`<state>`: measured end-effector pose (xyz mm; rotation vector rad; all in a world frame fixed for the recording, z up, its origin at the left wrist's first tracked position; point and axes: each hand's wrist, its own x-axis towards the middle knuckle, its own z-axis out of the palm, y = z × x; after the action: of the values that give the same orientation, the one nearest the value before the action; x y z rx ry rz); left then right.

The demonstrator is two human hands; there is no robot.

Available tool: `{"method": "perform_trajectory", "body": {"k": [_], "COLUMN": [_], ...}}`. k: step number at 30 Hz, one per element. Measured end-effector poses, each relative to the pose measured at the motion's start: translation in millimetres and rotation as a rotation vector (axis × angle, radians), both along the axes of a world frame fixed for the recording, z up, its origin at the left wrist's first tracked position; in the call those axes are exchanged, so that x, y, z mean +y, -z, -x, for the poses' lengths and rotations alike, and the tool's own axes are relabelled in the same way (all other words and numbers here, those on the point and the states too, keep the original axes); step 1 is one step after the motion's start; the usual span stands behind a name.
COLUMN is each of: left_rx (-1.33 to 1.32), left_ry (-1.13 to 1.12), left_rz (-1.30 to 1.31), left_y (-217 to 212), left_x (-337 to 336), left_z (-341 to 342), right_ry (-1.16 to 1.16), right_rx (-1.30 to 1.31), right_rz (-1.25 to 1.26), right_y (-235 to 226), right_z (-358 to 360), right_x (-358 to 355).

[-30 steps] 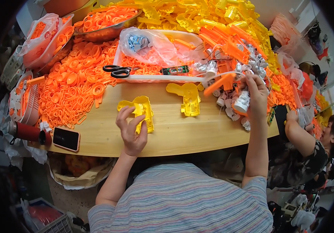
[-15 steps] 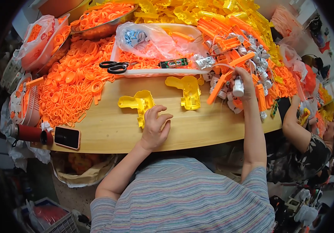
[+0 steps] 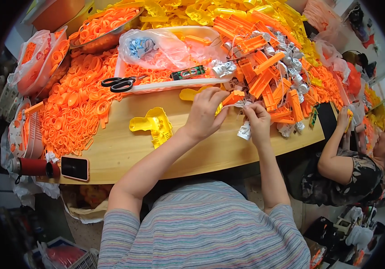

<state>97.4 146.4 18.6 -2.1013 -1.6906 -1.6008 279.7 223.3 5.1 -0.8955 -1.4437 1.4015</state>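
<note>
My left hand point(image 3: 207, 113) is closed on an orange plastic case point(image 3: 234, 97), over the right part of the table. Close beside it, my right hand point(image 3: 259, 123) pinches a thin wire, and a small silver-white cylindrical part point(image 3: 244, 130) hangs just below its fingers. One yellow gun-shaped shell half point(image 3: 153, 126) lies hollow side up to the left of my hands. A second yellow shell half point(image 3: 189, 93) is mostly hidden behind my left hand.
A white tray point(image 3: 156, 86) holds orange rings, a plastic bag and a circuit board point(image 3: 188, 73); scissors point(image 3: 121, 84) rest at its edge. Orange parts point(image 3: 73, 103) heap left, wired orange cases point(image 3: 264, 83) right. A phone point(image 3: 75, 168) and red flask point(image 3: 33, 166) sit left. Another person point(image 3: 349, 166) works at right.
My left hand has left the nearer yellow shell and moved right to grip the orange case. My right hand has brought the wired silver-white part left and nearer to me.
</note>
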Motion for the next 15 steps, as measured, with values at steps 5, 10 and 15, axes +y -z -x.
{"method": "perform_trajectory", "body": {"k": [5, 10, 15], "left_rx": [0.168, 0.326, 0.422], "left_ry": [0.019, 0.072, 0.139], "left_rz": [0.095, 0.13, 0.147], "left_y": [26.6, 41.1, 33.9], "left_x": [43.2, 64.5, 62.9], "left_z": [-19.3, -26.0, -36.0], "right_ry": [0.134, 0.151, 0.168], "right_rx": [0.197, 0.287, 0.309], "right_rz": [0.236, 0.365, 0.431], "right_y": [8.8, 15.1, 16.3], "right_z": [-9.1, -27.4, -41.8], "right_x": [-14.8, -15.0, -18.0]}}
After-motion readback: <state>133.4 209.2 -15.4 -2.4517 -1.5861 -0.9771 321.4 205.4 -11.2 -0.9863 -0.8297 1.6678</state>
